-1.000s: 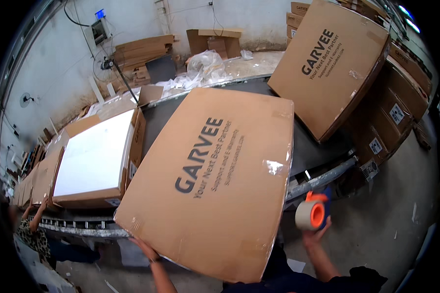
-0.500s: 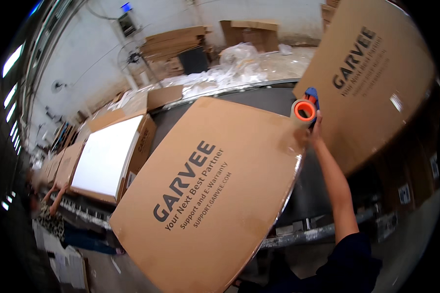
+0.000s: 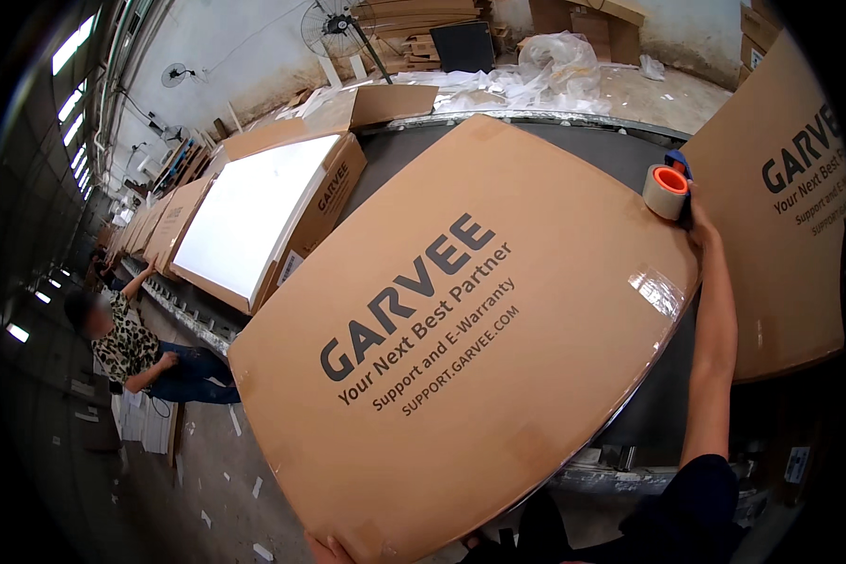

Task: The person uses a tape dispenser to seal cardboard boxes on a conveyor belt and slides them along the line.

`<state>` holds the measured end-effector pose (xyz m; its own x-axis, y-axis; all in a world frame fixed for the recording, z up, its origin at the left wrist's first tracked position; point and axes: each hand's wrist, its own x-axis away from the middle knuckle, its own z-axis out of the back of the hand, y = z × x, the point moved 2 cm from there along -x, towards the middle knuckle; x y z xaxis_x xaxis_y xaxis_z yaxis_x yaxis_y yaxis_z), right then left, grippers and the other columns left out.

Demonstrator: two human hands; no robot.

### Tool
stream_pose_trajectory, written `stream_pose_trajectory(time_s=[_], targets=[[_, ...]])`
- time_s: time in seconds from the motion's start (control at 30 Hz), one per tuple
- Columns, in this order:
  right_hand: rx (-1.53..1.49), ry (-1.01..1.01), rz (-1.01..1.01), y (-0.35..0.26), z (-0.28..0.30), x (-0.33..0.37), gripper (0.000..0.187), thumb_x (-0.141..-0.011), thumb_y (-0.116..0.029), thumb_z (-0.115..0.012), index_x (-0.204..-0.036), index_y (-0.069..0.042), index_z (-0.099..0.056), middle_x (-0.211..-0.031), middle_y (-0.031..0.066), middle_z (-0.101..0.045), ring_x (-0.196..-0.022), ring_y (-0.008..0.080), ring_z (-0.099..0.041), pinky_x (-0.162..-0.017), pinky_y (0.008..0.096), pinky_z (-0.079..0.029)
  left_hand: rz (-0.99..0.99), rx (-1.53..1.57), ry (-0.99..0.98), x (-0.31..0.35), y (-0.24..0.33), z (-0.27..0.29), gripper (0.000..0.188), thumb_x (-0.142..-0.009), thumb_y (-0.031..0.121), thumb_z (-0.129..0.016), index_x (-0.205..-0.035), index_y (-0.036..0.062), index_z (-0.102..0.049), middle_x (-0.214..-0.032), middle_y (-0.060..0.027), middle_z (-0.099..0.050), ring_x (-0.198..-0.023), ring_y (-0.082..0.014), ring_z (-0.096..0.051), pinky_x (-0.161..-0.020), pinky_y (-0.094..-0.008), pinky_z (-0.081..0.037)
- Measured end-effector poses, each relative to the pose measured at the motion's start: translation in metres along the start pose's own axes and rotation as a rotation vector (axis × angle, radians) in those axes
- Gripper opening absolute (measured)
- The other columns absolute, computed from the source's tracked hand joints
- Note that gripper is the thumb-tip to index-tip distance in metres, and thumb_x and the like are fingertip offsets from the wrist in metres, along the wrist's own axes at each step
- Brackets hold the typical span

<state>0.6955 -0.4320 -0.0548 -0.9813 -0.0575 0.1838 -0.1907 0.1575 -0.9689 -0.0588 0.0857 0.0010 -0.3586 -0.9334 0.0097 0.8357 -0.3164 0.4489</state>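
A large flat cardboard box (image 3: 555, 395) with dark printing lies slanted in front of me, its near end jutting past the conveyor's edge. My right hand (image 3: 705, 227) is closed around a tape dispenser (image 3: 677, 162), blue and red, with a roll of tape (image 3: 665, 199) on an orange core. That hand is at the box's far right corner. Clear tape (image 3: 658, 289) shines on the right edge of the box. At the bottom, fingers of my left hand (image 3: 327, 551) grip the box's near left edge; the rest of that hand is out of view.
The dark conveyor belt (image 3: 395, 143) runs under the box. To the left stands an open carton (image 3: 338, 193) holding a white panel (image 3: 254, 207). Another large box (image 3: 771, 273) leans at the right. A person (image 3: 127, 343) stands beside the conveyor on the left, one hand on a carton.
My view has swung left, and things appear further right. My left hand now shows on the box's near edge. The tape dispenser stays in my right hand. The person at left lowered one arm.
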Motion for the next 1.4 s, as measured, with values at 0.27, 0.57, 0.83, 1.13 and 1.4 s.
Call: stream_pose_trajectory(time_s=[0.27, 0.57, 0.83, 1.13, 1.4], targets=[[0.164, 0.163, 0.045, 0.000, 0.010, 0.052, 0.073, -0.084, -0.068, -0.033, -0.131, -0.012, -0.042, -0.114, 0.0064, -0.055, -0.099, 0.0173, -0.054, -0.079, 0.0302, -0.045, 0.007, -0.033, -0.097, -0.046, -0.021, 0.003, 0.054, -0.093, 0.036, -0.041, -0.126, -0.0079, -0.040, -0.129, -0.0285, -0.043, -0.119, -0.0404, -0.041, -0.101, -0.0435, -0.030], [-0.047, 0.033, -0.056, 0.037, 0.039, 0.129, 0.080, -0.082, -0.071, -0.034, -0.137, -0.013, -0.035, -0.135, 0.0054, -0.042, -0.125, 0.0203, -0.039, -0.102, 0.0354, -0.031, -0.106, 0.145, -0.112, -0.105, -0.052, 0.012, 0.059, -0.093, 0.039, -0.043, -0.135, -0.0009, -0.032, -0.134, -0.0214, -0.041, -0.121, -0.0322, -0.043, -0.099, -0.0396, -0.033], [-0.216, 0.233, -0.005, 0.053, 0.080, 0.204, 0.078, -0.082, -0.070, -0.034, -0.138, -0.016, -0.032, -0.140, 0.0075, -0.035, -0.128, 0.0243, -0.034, -0.104, 0.0414, -0.029, 0.028, 0.209, -0.370, -0.184, -0.098, 0.005, 0.067, -0.092, 0.054, -0.035, -0.136, 0.0033, -0.033, -0.132, -0.0178, -0.044, -0.118, -0.0304, -0.045, -0.096, -0.0405, -0.037], [-0.177, -0.119, 0.491, -0.003, -0.031, 0.033, 0.045, -0.091, -0.038, -0.041, -0.116, -0.003, -0.054, -0.114, 0.0082, -0.057, -0.103, 0.0189, -0.056, -0.088, 0.0352, -0.047, 0.821, 1.065, -0.797, -0.203, -0.102, -0.043, 0.067, -0.094, 0.055, -0.023, -0.136, 0.0041, -0.035, -0.135, -0.0149, -0.042, -0.120, -0.0302, -0.043, -0.097, -0.0444, -0.039], [0.177, -0.184, 0.494, -0.010, -0.314, -0.092, 0.072, -0.084, -0.059, -0.045, -0.137, -0.012, -0.035, -0.128, 0.0046, -0.046, -0.118, 0.0169, -0.043, -0.096, 0.0307, -0.036, 0.755, 0.914, -0.613, -0.174, -0.054, -0.046, 0.066, -0.094, 0.054, -0.023, -0.135, 0.0039, -0.035, -0.134, -0.0148, -0.043, -0.119, -0.0299, -0.044, -0.097, -0.0443, -0.039]])
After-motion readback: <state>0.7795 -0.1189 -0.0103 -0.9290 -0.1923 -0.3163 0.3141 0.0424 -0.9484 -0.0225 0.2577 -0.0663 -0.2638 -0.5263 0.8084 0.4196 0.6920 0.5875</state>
